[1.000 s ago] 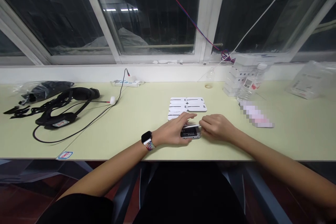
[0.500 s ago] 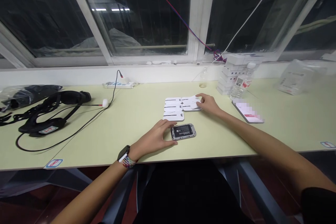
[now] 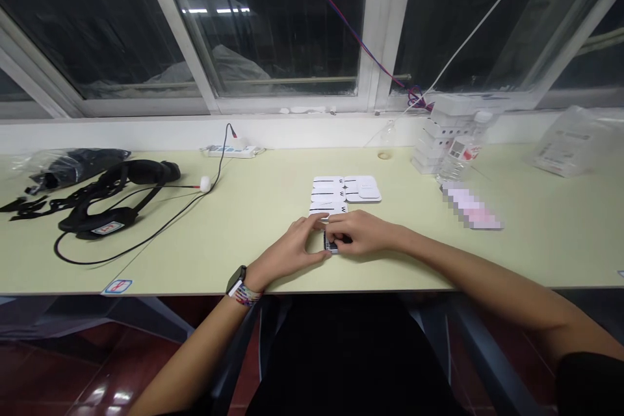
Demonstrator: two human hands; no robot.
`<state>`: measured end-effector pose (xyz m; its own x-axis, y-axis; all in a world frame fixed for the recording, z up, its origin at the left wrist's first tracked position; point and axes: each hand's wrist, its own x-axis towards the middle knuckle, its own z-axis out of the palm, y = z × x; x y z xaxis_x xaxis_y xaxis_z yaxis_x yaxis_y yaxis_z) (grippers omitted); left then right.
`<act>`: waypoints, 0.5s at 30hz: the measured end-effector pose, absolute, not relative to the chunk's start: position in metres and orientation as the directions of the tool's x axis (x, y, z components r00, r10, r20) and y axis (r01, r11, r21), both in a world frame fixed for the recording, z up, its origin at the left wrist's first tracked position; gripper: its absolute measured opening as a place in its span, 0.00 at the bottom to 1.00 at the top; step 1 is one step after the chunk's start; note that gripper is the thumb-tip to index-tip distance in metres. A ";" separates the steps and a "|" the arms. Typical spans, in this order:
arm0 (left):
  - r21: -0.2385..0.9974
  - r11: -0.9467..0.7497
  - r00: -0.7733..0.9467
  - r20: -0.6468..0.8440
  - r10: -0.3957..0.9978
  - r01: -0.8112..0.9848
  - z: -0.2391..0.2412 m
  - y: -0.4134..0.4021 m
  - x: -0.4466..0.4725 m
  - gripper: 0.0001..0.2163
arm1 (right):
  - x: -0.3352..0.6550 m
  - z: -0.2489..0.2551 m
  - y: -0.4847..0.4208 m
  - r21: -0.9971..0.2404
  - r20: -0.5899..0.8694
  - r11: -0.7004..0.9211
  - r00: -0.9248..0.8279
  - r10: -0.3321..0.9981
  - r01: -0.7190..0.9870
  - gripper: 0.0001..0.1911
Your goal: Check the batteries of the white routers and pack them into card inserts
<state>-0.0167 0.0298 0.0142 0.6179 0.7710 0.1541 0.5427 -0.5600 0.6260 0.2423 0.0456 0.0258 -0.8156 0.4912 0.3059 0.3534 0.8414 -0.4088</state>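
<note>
A small grey device with a dark battery face lies on the pale green table near its front edge, almost wholly covered by my hands. My left hand, with a watch on the wrist, curls its fingers round the device's left side. My right hand lies over it from the right with fingers closed on it. Just behind my hands sit several white cards with black lines, laid side by side. One white piece rests on top of the right card.
At the left lie a black headset with strap, its cable and a dark plastic bag. A power strip sits at the wall. At the right stand stacked white boxes, a water bottle, a phone and a clear bag.
My right hand has come back from the white cards to the device and closed over it. My left hand has shifted onto the device too, and the device is now mostly hidden.
</note>
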 end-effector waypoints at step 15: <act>0.629 -0.558 0.599 0.176 0.781 0.541 0.018 0.033 -0.015 0.37 | 0.219 0.033 0.058 -0.341 0.184 0.868 -0.880 0.437 0.360 0.10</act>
